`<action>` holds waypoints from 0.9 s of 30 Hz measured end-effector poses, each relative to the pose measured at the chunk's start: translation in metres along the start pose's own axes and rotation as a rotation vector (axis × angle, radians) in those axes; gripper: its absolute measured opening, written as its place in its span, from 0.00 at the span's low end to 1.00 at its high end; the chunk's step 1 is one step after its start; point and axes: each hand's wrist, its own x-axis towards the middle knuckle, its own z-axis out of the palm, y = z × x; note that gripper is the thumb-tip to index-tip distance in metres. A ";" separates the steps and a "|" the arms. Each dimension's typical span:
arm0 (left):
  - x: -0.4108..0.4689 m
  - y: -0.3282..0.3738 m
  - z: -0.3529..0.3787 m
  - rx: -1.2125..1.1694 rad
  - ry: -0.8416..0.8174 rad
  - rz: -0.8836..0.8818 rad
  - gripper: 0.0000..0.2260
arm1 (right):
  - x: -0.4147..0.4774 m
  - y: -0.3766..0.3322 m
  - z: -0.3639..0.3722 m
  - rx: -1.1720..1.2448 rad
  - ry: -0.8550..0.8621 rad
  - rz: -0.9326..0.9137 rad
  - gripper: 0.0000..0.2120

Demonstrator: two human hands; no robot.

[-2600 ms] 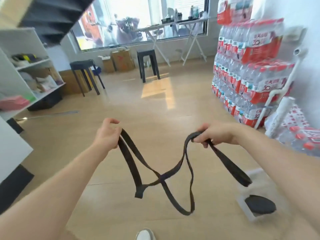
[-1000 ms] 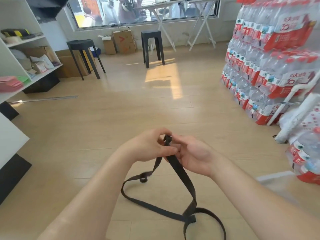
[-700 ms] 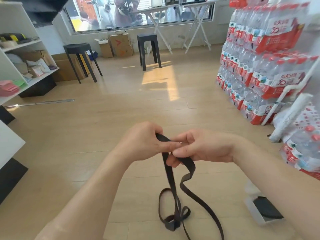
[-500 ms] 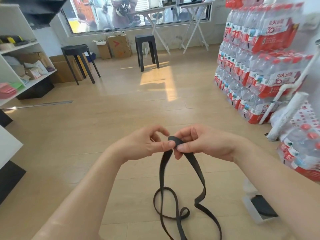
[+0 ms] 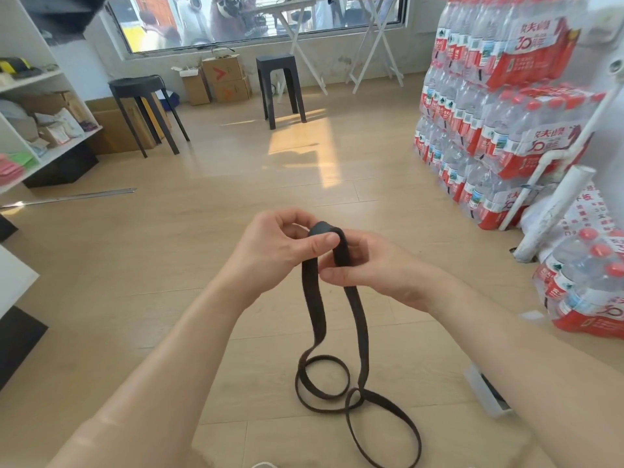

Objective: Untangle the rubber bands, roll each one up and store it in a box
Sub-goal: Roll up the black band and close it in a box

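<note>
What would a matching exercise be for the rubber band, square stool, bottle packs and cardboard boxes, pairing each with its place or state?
1 rubber band; 2 square stool; 3 bottle packs; 4 cardboard boxes.
A stacked at the right; B brown, below the window; C pinched by left hand and right hand; D four-legged, right of the boxes.
Pairs: 1-C, 2-D, 3-A, 4-B.

Hands well apart 2.6 s ago, now together. Left hand [image 5: 280, 251] and right hand [image 5: 378, 268] pinch folded top of rubber band [image 5: 311, 298]. Left thumb now lies over fold. Crossed strands now hang side by side, bottom loops spread wider. Box [image 5: 483, 393] now mostly behind right forearm.
</note>
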 end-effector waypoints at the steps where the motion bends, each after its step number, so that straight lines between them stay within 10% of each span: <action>1: -0.001 0.001 -0.001 0.022 -0.041 0.005 0.20 | 0.000 -0.001 0.001 0.012 -0.012 -0.021 0.12; 7: -0.001 -0.013 -0.003 0.511 -0.336 -0.098 0.08 | -0.006 -0.011 -0.018 0.048 -0.054 -0.043 0.08; 12: 0.003 -0.020 -0.005 0.730 -0.229 -0.066 0.08 | -0.009 -0.018 -0.012 -0.638 0.221 -0.100 0.08; 16: 0.004 -0.007 -0.012 0.458 0.001 -0.052 0.07 | -0.008 -0.019 -0.005 -1.243 0.381 0.000 0.09; 21: -0.001 0.003 -0.013 0.132 -0.182 -0.186 0.10 | -0.008 -0.008 0.006 -0.808 -0.017 0.163 0.28; 27: 0.000 0.002 -0.014 -0.028 -0.191 -0.196 0.14 | 0.000 -0.001 0.010 -0.329 -0.027 0.024 0.07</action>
